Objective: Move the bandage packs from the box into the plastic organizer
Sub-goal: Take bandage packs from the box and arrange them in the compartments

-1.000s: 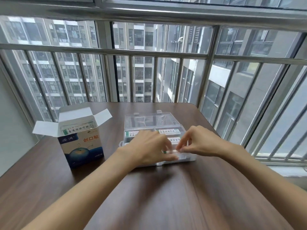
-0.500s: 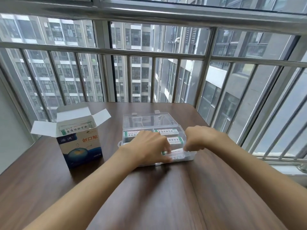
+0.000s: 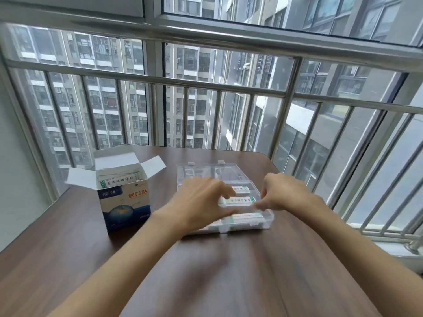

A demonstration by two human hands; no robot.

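Note:
A blue and white bandage box [image 3: 124, 202] stands open on the left of the table, with white bandage packs [image 3: 119, 180] showing inside. To its right lies the clear plastic organizer [image 3: 267, 219], its lid [image 3: 206, 171] folded back. Three packs show in the organizer's right compartments: a far one [image 3: 240, 189], a middle one [image 3: 238, 201] and a near one [image 3: 247, 218]. My left hand [image 3: 201, 202], blurred, pinches the middle pack's left end between thumb and fingers. The fingertips of my right hand [image 3: 283, 191] rest on that pack's right end. My left hand hides the organizer's left compartments.
The brown wooden table [image 3: 229, 271] ends just behind the box and the organizer. Behind it and to the right stand metal window bars [image 3: 217, 88]. A grey wall runs along the left.
Both hands have moved from the near compartment's pack back to the middle pack. The near pack now lies uncovered in the organizer. The camera has tilted, so the scene sits lower in view.

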